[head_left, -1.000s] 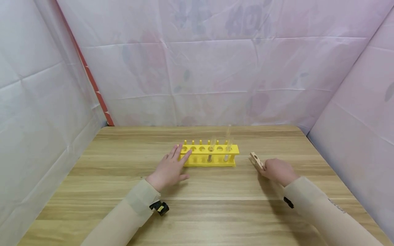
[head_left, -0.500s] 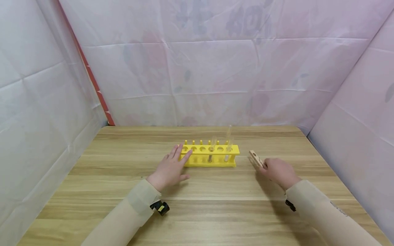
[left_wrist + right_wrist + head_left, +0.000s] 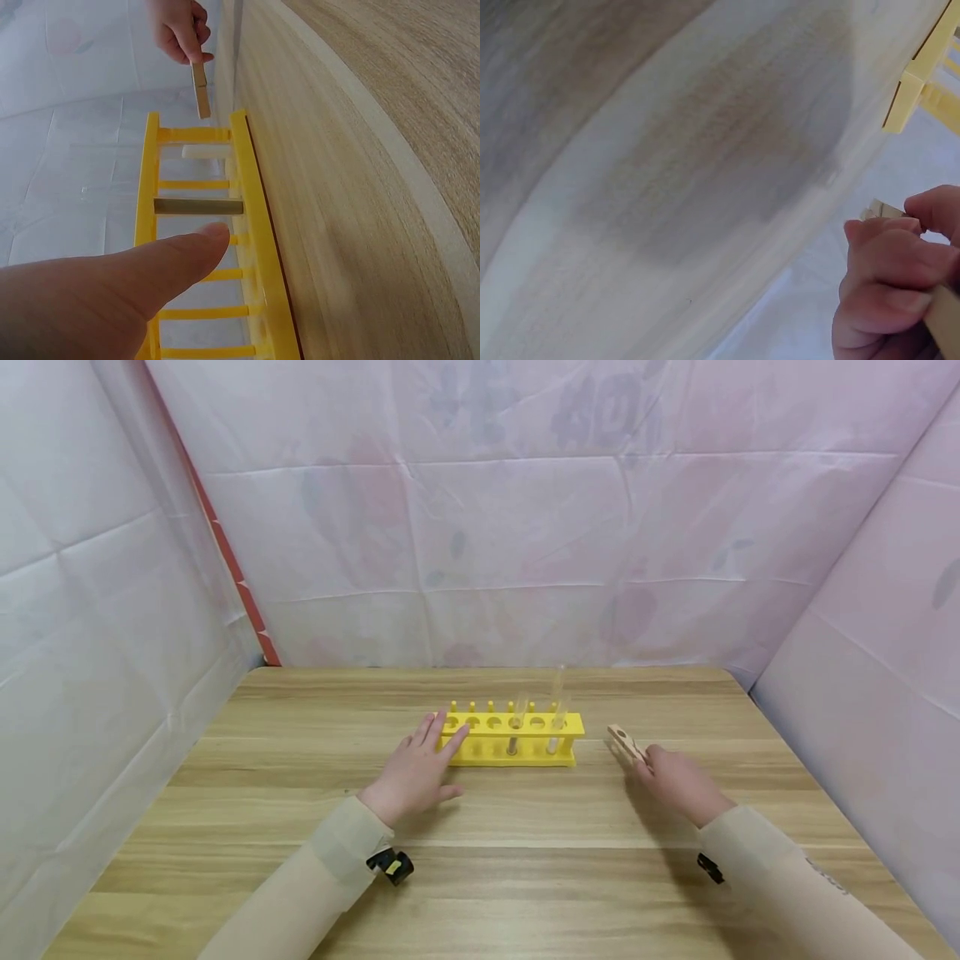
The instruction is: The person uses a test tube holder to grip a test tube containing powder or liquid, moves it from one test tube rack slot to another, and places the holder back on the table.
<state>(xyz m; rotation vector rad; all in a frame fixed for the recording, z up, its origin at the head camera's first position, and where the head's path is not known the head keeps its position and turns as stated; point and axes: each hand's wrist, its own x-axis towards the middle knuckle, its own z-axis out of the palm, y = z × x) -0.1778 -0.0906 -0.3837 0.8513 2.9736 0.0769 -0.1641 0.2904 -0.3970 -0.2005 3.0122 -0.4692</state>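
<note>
A yellow test tube rack (image 3: 501,733) stands on the wooden table. My left hand (image 3: 411,777) rests on its left end with fingers spread; the thumb (image 3: 184,259) is extended in front, apart from the rack. One glass test tube (image 3: 513,745) in the rack holds dark greyish-brown contents. Another test tube (image 3: 552,745), in the rightmost hole, has white contents. A clear glass end (image 3: 558,681) rises behind that hole, too faint to trace downward. Right of the rack, my right hand (image 3: 678,785) grips a wooden test tube clamp (image 3: 624,741), its tip angled toward the rack.
Several yellow pegs (image 3: 491,706) line the rack's back edge. The wooden table (image 3: 525,893) ends at whitish cloth hangings (image 3: 480,543) behind and on both sides. A black wrist camera (image 3: 390,865) sits at the left cuff.
My right hand has shifted slightly and the clamp has turned a little in its grip. The left hand, the rack and the tubes stay in place.
</note>
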